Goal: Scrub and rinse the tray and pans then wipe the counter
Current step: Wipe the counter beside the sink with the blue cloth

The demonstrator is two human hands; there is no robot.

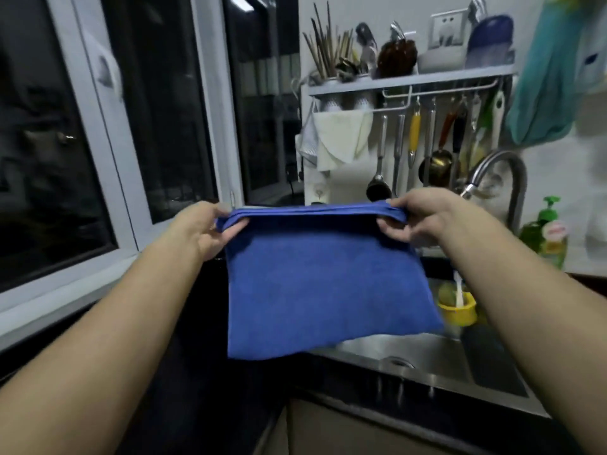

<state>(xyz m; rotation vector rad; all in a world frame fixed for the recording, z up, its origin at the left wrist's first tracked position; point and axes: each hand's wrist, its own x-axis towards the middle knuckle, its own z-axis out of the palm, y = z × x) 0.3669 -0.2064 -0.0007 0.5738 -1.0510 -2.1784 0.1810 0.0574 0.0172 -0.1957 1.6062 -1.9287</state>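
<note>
Head view: the left hand (200,229) pinches the upper left corner of a folded blue microfibre cloth (325,277), thumb on the near face and fingers curled behind. The right hand (417,218) grips the upper right corner the same way, so the cloth hangs stretched flat between both hands, its top edge showing several layers. The cloth hangs in the air above the near left corner of the stainless steel sink (427,366) and the black counter (345,372), hiding the far left part of the basin. To the right, a yellow cup (460,310) sits by the sink's far edge, with a green dish soap bottle (548,234) and a curved chrome faucet (505,178) beyond. A wall rack (410,82) with hanging utensils stands far behind; its contents are blurred. A dark window (98,126) fills the left.
</note>
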